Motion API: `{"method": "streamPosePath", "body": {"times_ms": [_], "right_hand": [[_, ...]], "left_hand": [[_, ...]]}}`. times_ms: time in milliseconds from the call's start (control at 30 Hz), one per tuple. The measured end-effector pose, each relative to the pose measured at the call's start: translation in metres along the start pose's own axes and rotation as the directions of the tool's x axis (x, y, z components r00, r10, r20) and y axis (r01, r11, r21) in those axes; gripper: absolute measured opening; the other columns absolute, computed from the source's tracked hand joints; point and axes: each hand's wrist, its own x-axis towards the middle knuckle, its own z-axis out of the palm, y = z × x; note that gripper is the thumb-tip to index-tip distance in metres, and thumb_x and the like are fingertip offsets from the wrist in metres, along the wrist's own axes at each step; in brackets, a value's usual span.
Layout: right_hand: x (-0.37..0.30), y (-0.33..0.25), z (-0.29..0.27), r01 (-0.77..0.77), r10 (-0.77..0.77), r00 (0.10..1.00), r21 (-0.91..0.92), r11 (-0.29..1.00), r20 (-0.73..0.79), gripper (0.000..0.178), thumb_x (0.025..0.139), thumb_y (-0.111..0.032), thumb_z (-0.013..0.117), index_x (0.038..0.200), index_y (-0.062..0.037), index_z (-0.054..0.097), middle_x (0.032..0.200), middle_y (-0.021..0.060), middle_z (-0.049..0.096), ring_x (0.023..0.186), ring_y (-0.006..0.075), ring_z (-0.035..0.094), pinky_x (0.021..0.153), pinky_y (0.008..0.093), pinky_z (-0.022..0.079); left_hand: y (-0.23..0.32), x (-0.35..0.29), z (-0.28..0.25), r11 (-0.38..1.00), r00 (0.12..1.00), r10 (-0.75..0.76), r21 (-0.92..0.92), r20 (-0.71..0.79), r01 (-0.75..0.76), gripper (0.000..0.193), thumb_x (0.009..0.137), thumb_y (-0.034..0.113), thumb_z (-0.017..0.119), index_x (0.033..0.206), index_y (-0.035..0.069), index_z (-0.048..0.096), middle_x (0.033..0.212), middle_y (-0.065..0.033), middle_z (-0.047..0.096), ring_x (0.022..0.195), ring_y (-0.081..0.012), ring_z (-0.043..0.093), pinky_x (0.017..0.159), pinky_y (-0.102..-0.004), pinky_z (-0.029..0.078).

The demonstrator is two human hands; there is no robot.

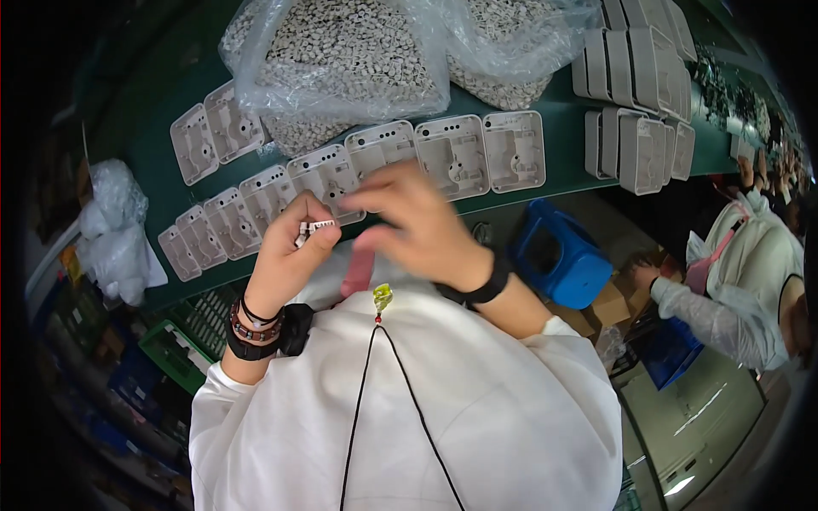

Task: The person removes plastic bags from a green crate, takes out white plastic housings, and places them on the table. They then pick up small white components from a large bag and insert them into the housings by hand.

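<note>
My left hand is closed around a few small white plastic parts, which show between the thumb and fingers. Blurred by motion, my right hand hovers just to the right, its thumb and fingers apart; nothing shows in it. Beyond both hands, a row of light grey plastic housings lies along the near edge of the green table, open side up. One housing is partly covered by my right hand. Each has round holes along one end and moulded details inside.
Clear plastic bags full of small whitish parts lie at the back. Two more housings rest at the left, and stacked grey housings stand at the right. A blue stool is below the table edge. A co-worker's sleeve is at right.
</note>
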Motion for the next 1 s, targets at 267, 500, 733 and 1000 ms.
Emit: {"method": "streamPosePath", "body": {"times_ms": [267, 500, 733, 1000], "right_hand": [[0.019, -0.03, 0.079, 0.061, -0.044, 0.993, 0.162, 0.985, -0.107, 0.019, 0.067, -0.012, 0.066, 0.084, -0.006, 0.059, 0.083, 0.0074, 0.051, 0.074, 0.0237, 0.053, 0.062, 0.0303, 0.044], [0.03, -0.045, 0.148, 0.189, -0.174, 0.899, -0.003, 0.982, -0.402, 0.012, 0.069, -0.019, 0.06, 0.074, -0.0085, 0.055, 0.079, 0.0051, 0.049, 0.071, 0.024, 0.052, 0.061, 0.0337, 0.043], [0.029, -0.077, 0.216, 0.157, -0.272, 0.895, -0.321, 0.934, -0.354, 0.011, 0.07, -0.021, 0.058, 0.072, -0.0106, 0.054, 0.077, 0.002, 0.049, 0.076, 0.0198, 0.049, 0.064, 0.0325, 0.038], [0.015, -0.093, 0.227, 0.279, -0.382, 0.916, -0.494, 0.824, -0.12, 0.009, 0.069, -0.018, 0.059, 0.07, -0.0117, 0.052, 0.072, -0.0014, 0.048, 0.07, 0.0169, 0.05, 0.061, 0.0296, 0.037]], "left_hand": [[-0.01, -0.024, -0.048, 0.974, 1.0, -0.007, -0.228, -0.001, 0.007, 0.025, 0.087, 0.029, 0.051, 0.087, 0.004, 0.048, 0.063, 0.0038, 0.042, 0.049, -0.0025, 0.035, 0.042, -0.0162, 0.026], [-0.025, -0.05, -0.099, 0.969, 0.991, 0.045, -0.237, -0.128, -0.075, 0.018, 0.089, 0.023, 0.049, 0.092, 0.005, 0.049, 0.056, 0.0066, 0.032, 0.044, 0.0003, 0.026, 0.038, -0.0158, 0.019], [-0.045, -0.089, -0.168, 0.967, 0.974, 0.216, -0.127, -0.065, -0.223, 0.013, 0.091, 0.019, 0.044, 0.084, 0.007, 0.045, 0.057, 0.0069, 0.033, 0.045, 0.0009, 0.024, 0.039, -0.0157, 0.018], [-0.06, -0.104, -0.199, 0.941, 0.967, 0.221, 0.234, 0.124, -0.245, 0.017, 0.089, 0.02, 0.047, 0.081, 0.006, 0.049, 0.059, 0.0072, 0.039, 0.047, -0.0001, 0.03, 0.042, -0.0158, 0.022]]}}
